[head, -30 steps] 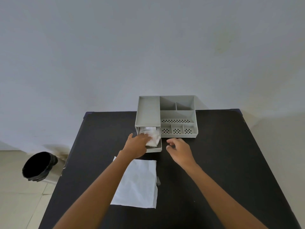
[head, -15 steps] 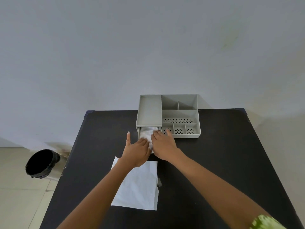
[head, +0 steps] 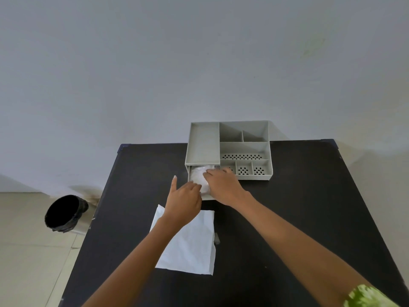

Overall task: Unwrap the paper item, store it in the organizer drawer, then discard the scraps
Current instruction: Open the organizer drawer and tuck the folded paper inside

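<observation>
No brand, label or writing can be read on anything in view. The grey organizer point(head: 229, 149) sits at the far edge of my black table point(head: 298, 207), just above frame centre; its open top is split into a long tray on the left, two small bins at the back, a wide bin with a perforated floor, and three small perforated bins in front, and all the parts I can see hold nothing. The drawer point(head: 207, 197) under the long tray is pulled out toward me, and the crumpled white paper item point(head: 199, 177) lies inside it. My right hand point(head: 223, 187) lies palm down over the drawer, fingers loosely spread and touching the right side of the paper item; whether it grips the paper I cannot tell. My left hand point(head: 184, 201) is at the drawer's front left corner, fingers curled toward the paper, thumb stuck out upward; it holds nothing that I can make out. A flat white paper sheet point(head: 190, 247) lies on the table below the hands, partly under my left forearm. A small grey scrap point(head: 217, 238) lies just right of the sheet. A black-lined bin point(head: 65, 212) stands on the floor at left of frame, its inside too dark to read.
</observation>
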